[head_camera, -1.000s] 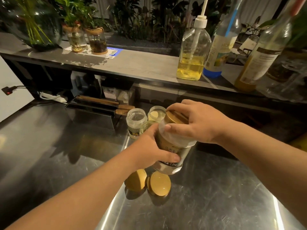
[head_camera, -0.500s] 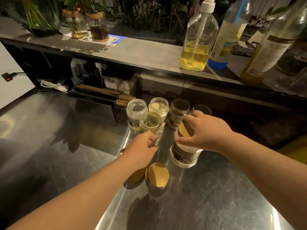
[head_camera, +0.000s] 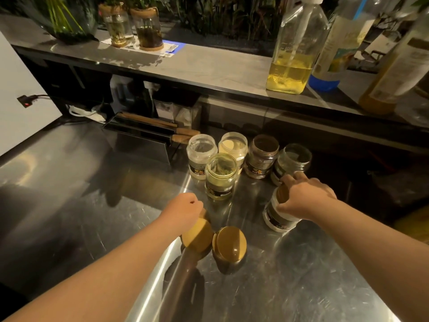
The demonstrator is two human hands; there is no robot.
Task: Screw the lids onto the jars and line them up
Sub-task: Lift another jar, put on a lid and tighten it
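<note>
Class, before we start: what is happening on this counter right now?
A person is capping jars. The right hand grips the gold-lidded jar standing on the steel counter. The left hand curls over a loose gold lid, grip unclear; another lid lies beside it. Five open jars wait behind.

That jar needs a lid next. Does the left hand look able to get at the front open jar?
Likely yes: the front open jar stands just beyond the left hand, bare counter between them, no other jar in front.
</note>
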